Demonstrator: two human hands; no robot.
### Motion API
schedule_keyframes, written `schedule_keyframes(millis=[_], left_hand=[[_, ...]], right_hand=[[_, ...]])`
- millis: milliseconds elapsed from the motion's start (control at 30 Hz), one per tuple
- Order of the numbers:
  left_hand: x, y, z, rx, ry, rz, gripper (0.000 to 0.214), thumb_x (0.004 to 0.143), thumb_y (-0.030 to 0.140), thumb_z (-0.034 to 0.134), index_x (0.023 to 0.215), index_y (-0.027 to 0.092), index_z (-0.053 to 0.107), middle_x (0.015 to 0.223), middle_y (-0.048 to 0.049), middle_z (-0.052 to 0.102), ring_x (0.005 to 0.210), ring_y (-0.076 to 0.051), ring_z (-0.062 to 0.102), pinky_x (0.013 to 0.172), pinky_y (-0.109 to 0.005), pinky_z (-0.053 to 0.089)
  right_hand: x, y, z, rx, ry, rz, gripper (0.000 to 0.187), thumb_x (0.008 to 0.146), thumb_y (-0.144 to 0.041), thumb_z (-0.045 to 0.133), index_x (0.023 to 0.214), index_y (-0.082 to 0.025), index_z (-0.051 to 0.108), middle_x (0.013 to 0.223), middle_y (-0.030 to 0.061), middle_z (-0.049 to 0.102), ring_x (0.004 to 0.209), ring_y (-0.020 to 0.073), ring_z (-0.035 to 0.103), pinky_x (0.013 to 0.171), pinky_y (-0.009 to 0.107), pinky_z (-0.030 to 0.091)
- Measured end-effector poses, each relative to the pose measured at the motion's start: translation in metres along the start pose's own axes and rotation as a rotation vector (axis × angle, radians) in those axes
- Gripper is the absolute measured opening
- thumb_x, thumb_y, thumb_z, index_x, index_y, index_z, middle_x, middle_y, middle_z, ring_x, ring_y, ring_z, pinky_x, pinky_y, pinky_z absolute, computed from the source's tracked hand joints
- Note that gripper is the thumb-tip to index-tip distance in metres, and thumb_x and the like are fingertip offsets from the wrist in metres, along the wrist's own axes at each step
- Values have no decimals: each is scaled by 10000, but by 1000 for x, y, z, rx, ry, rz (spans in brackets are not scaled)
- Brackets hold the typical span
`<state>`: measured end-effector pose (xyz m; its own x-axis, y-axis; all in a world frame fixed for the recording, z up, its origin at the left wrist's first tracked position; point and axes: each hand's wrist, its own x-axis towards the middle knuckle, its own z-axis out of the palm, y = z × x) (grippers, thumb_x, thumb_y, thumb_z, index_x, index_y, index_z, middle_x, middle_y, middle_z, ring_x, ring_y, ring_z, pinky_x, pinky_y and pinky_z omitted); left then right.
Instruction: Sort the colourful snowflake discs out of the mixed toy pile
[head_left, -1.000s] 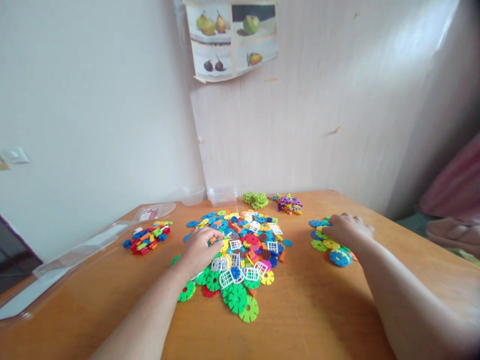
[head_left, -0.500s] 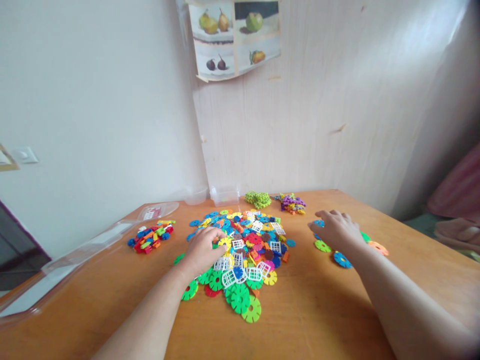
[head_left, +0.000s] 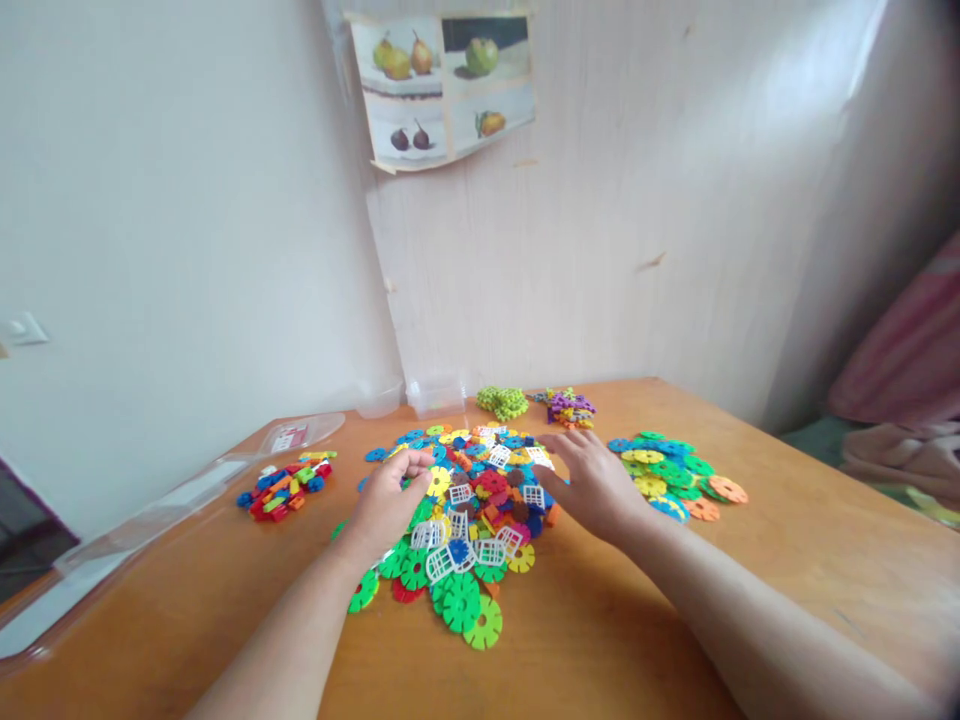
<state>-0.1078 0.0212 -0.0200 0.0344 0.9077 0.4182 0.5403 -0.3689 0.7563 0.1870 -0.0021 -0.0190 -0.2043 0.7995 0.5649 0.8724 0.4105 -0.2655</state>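
Observation:
My left hand [head_left: 386,505] is over the left side of a mixed heap of plastic pieces, with its fingers curled toward the thumb. A yellow notched disc [head_left: 439,482] shows right at its fingertips; whether the hand grips it or something smaller is hidden. My right hand [head_left: 596,485] hangs with fingers apart and nothing in them, between the heap and a pile of notched discs [head_left: 667,468]. In the heap are green discs [head_left: 459,603], white lattice window pieces [head_left: 491,552] and small coloured blocks. A lime disc [head_left: 483,623] lies at its near edge.
Small building blocks [head_left: 286,487] form a pile at left, near a clear plastic lid [head_left: 304,433]. Clear tubs [head_left: 436,398] stand at the table's back. Beside them lie green pieces [head_left: 502,402] and a purple-and-yellow cluster [head_left: 571,407].
My right hand has moved left, away from the disc pile, uncovering its green, yellow, blue and orange discs. My left hand has stayed near the same part of the heap. The view has shifted slightly.

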Motion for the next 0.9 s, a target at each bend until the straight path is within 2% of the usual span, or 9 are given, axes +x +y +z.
schedule_keyframes(millis=[100,200,300,367,467,567,667,800,900], left_hand=[[-1,22,1,7,2,-8,311,830,402,598,1039,178,650,896,-33,702,824,-189,652,781,-310,501],[-1,43,9,13,-108,10,299,830,371,600,1062,184,629,809,-8,685,747,-173,632,731,-294,486],[-1,57,24,-66,-219,31,292,826,325,595,1084,187,604,766,8,665,703,-156,613,677,-270,466],[-1,63,38,-148,-260,17,313,817,306,599,1106,187,583,753,12,657,660,-143,594,624,-251,438],[-2,70,59,-265,-289,-51,349,790,262,613,1123,181,548,738,16,650,605,-125,570,563,-227,392],[-2,73,74,-340,-285,-97,384,779,219,606,1152,173,524,756,9,660,630,-129,596,576,-224,408],[0,67,80,-346,-266,-51,399,833,285,602,1206,165,526,784,-8,676,683,-147,628,633,-247,458],[3,47,72,-174,-142,67,369,885,435,582,1141,171,615,808,-28,696,730,-176,653,706,-289,498],[6,34,60,-21,-61,117,313,882,444,579,1052,200,676,879,-40,732,792,-199,682,762,-311,513]], right_hand=[[-5,-20,6,94,2,-133,456,941,-400,540,1356,-211,551,1130,111,667,1079,277,576,928,437,480],[-9,-34,12,167,3,-239,597,908,-412,595,1448,-202,451,1203,130,637,1114,278,568,945,451,488],[-10,-39,14,208,-4,-297,665,894,-394,611,1492,-216,382,1223,129,620,1122,271,565,954,456,491],[-10,-38,13,219,-12,-312,644,893,-391,613,1478,-228,398,1184,117,634,1095,267,573,922,446,503],[-9,-34,11,240,-20,-312,486,914,-373,601,1368,-227,513,1117,99,664,1044,246,602,872,388,510],[-7,-29,9,233,-35,-276,363,912,-323,601,1263,-233,581,1088,81,691,1021,227,633,850,334,498],[-4,-23,6,186,-48,-186,359,882,-282,604,1237,-230,577,1111,75,709,1029,226,655,829,303,482],[3,-7,-5,57,-74,40,318,896,-364,576,1175,-211,589,1034,79,734,941,226,684,739,280,444],[7,11,-16,-64,-160,191,314,901,-441,560,1125,-226,611,974,65,742,894,221,685,686,270,396]])
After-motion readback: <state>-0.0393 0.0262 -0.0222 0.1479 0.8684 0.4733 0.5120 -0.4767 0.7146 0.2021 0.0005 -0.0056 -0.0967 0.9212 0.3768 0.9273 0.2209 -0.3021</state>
